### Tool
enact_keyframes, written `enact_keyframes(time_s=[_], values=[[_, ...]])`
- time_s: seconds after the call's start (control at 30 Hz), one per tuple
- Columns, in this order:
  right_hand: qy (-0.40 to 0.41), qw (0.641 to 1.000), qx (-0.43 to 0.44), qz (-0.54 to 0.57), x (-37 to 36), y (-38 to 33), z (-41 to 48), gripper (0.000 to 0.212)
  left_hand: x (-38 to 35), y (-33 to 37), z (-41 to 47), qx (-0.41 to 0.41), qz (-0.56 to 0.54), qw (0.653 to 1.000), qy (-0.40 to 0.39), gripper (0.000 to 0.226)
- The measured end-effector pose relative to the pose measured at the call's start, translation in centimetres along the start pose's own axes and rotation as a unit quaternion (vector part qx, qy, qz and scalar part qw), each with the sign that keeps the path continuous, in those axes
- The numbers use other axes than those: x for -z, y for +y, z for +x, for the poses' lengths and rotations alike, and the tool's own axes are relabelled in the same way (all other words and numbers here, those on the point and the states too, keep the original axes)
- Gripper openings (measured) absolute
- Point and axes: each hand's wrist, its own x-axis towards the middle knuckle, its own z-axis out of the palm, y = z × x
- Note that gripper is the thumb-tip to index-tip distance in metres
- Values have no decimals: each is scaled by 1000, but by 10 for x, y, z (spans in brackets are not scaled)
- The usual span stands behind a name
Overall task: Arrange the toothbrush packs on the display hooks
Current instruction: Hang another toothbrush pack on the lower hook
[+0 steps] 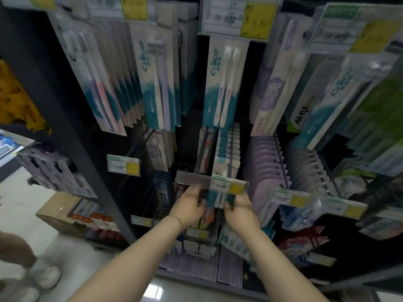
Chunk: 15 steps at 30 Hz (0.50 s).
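Observation:
Both my hands reach under a display hook with a price tag (229, 185) in the middle of the rack. My left hand (189, 205) and my right hand (238, 209) close from either side on a toothbrush pack (214, 199), teal and white, hanging just below the tag. Behind it on the same hook (229, 164) hangs a row of similar packs (227, 147). The pack's lower part is hidden between my fingers.
Rows of toothbrush packs hang above (224, 83) and to both sides, purple packs (265, 162) to the right. Cardboard boxes (65, 212) stand on the floor at left. A person's shoe (43, 277) is at lower left.

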Motion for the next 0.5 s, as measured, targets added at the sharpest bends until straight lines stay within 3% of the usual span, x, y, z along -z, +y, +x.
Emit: enact_keyframes(time_s=[0.23, 0.37, 0.5], values=[[35, 996, -49, 68, -10, -1, 24, 50, -6, 8, 30, 17, -166, 986, 26, 20], [15, 990, -76, 122, -11, 1, 27, 48, -5, 20, 37, 25, -195, 979, 44, 15], [32, 988, -56, 138, -9, -5, 26, 52, -1, 21, 37, 5, -131, 988, 79, 21]])
